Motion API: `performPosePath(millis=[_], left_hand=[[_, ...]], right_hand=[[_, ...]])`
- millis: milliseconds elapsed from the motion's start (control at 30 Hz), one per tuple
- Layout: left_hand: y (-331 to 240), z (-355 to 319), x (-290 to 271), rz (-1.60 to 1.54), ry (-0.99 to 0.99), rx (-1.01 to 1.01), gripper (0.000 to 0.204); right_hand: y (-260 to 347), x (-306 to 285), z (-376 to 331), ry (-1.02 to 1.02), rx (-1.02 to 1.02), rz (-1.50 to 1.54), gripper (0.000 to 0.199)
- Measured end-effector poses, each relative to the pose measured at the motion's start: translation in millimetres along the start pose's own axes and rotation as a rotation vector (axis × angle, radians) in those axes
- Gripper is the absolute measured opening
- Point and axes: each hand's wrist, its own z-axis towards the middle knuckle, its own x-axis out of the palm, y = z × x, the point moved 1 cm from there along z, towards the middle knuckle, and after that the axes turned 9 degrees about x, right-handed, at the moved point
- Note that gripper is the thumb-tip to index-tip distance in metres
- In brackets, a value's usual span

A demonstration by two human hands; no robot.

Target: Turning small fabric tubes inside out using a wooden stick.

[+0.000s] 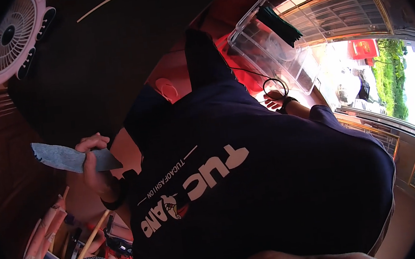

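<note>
1. From the head view, our left hand (92, 163) closes around a grey-blue piece of fabric (70, 159), fingers wrapped over its middle, holding it out flat to our left beside the dark shirt (253, 185).
2. Our right hand (275, 100) reaches toward a clear plastic bin (279, 47) near the bright window (356, 15); it is small and part hidden, so we cannot tell whether it is open or closed. A black cord loop (274, 87) lies just above it.
3. To handle the fabric well, we judge a firm, even grip keeps it from drooping or slipping.
4. The fabric looks stiff and felt-like, a long strip with a ragged left end and a pointed right end.
5. A white fan (14, 38) sits upper left; sticks and cloth clutter (79, 251) lie below.
</note>
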Motion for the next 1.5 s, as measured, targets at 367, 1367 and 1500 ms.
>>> performPosePath(millis=[367,1367,1500], left_hand=[[-3.5,1.2,8.0,-0.083,-0.059,-0.037,0.028],[5.7,-10.6,-6.4,-0.176,-0.142,-0.023,0.025],[3.7,-10.1,-5.4,-0.178,-0.151,-0.014,0.024]], right_hand=[[-15.1,4.2,37.9,0.017,-0.058,0.052,0.026],[-23.1,-77.0,-194.4,0.059,0.005,-0.571,0.024],[-17.7,-76.5,-193.1,0.082,-0.014,-0.599,0.024]])
